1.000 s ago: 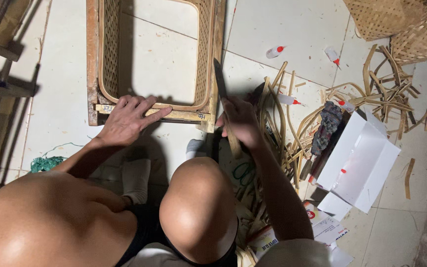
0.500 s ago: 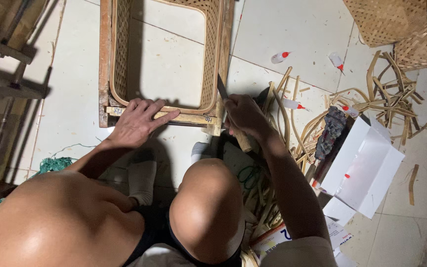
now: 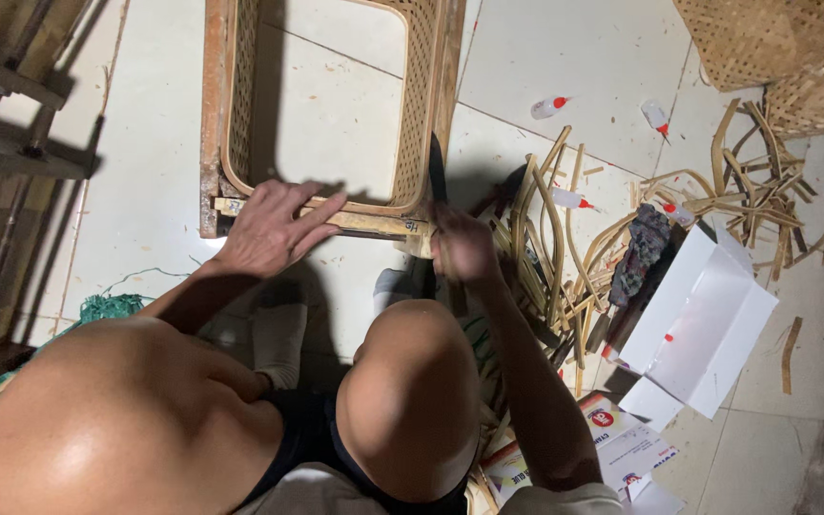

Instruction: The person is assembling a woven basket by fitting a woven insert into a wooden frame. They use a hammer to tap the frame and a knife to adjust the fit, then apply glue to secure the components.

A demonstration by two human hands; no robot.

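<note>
The left hand [image 3: 274, 229] lies flat and open on the woven rattan frame [image 3: 422, 114], while the right hand [image 3: 460, 246] squeezes a dark knife [image 3: 436, 176].

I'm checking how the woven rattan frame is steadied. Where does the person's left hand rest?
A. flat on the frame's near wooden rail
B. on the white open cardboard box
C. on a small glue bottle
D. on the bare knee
A: the left hand lies spread on the near wooden rail of the woven rattan frame.
</note>
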